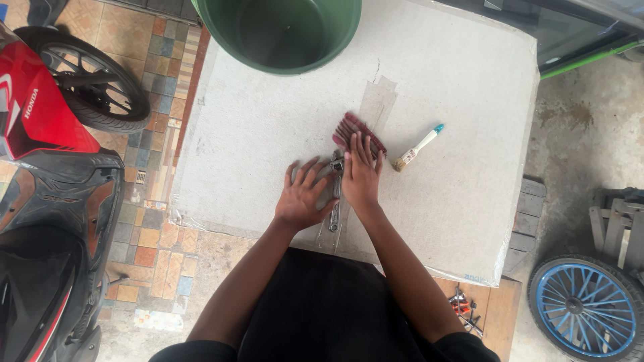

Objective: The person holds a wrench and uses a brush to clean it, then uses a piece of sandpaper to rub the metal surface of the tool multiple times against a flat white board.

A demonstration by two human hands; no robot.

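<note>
A metal tool point(335, 194), long and narrow like a wrench, lies on a grey board point(268, 121) in front of me. My left hand point(303, 196) rests flat on the board with fingers spread, its thumb side touching the tool. My right hand point(360, 175) presses flat on a dark red ribbed pad point(354, 129), which sticks out beyond the fingertips. The pad covers the tool's far end. A small paintbrush point(417, 147) with a white handle and a blue tip lies to the right of my right hand.
A green bucket point(282, 33) stands at the board's far edge. A red and black motorbike point(47, 167) is parked on the tiled floor at left. A blue-rimmed wheel point(587, 305) lies at lower right. Small tools point(464, 310) sit on a wooden plank.
</note>
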